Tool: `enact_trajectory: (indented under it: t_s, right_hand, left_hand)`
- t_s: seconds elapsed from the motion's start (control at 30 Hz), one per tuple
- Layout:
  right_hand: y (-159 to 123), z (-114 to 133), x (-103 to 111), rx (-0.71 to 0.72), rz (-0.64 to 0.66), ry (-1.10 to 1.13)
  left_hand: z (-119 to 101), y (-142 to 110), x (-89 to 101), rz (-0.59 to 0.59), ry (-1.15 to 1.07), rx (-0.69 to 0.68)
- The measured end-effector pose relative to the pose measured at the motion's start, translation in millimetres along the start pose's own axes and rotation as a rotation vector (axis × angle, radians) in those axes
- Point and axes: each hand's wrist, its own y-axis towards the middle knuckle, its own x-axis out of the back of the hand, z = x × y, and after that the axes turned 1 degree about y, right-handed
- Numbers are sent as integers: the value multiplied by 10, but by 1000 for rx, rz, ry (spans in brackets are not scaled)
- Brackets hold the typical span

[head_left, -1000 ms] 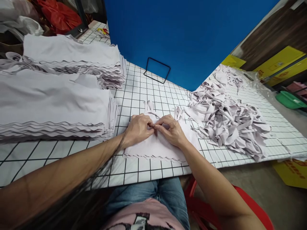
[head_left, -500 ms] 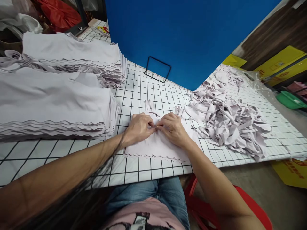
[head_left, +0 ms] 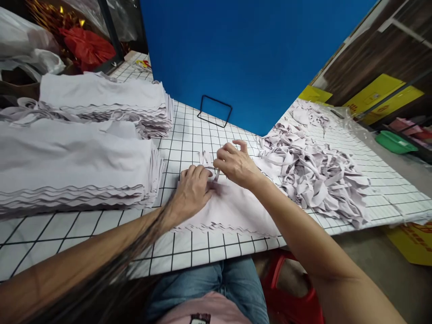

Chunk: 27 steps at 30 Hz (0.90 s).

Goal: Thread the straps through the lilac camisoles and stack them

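Observation:
A pale lilac-grey top with thin straps and a wavy lower edge [head_left: 243,209] lies on the table in front of me. My left hand [head_left: 192,191] rests on its upper left part, fingers laid out over the cloth and thumb apart. Just above it, my right hand [head_left: 236,164] pinches a narrow strap [head_left: 217,175] and holds it up off the top; the little finger sticks out. Between the two hands the strap runs down to the cloth. Another strap loop [head_left: 204,157] lies behind my hands.
Two stacks of folded pale pieces [head_left: 74,157] stand at the left. A tangled heap of similar fabric [head_left: 317,175] lies at the right. A large blue panel [head_left: 219,54] rises behind the grid-patterned table [head_left: 189,130], near a black wire frame [head_left: 216,123]. A red stool [head_left: 293,301] stands below.
My hands were pinching together at the top's middle. The right hand has since lifted away with the strap, and the left has spread flatter on the cloth. The view has tilted slightly upward.

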Motion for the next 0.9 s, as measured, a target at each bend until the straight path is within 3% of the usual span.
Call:
enact_trajectory:
  t_s: [0.13,0.23,0.33,0.43,0.6,0.7,0.83,0.9]
  right_hand:
    - [301,-208,-239,-126,-143,-10]
    - [465,-371,-370,-254,-210,119]
    - [583,-500,-435,-379,-127,338]
    - [695,-563,-532,-501,0,554]
    - [795,-638,-737,-555,159,786]
    - [603,-651,-635,-542,212,856]
    - [-127,-295,-276,-479,-33,438]
    - [-581,-27,-148,-380,-12,319]
  left_hand:
    - [-77,-47,-9,-110,102,-176]
    - [-62,-40,-44,-41,84,-347]
    - [-9,-39,-114,68,57,-476]
    - [38,-54,-179,141,70,-436]
    - [42,-37,-144,292,83,-316]
    - [7,-8,-78,357,107,-299]
    - [18,4,-60,360,172,-324]
    - [56,4,-82,332,196,-370]
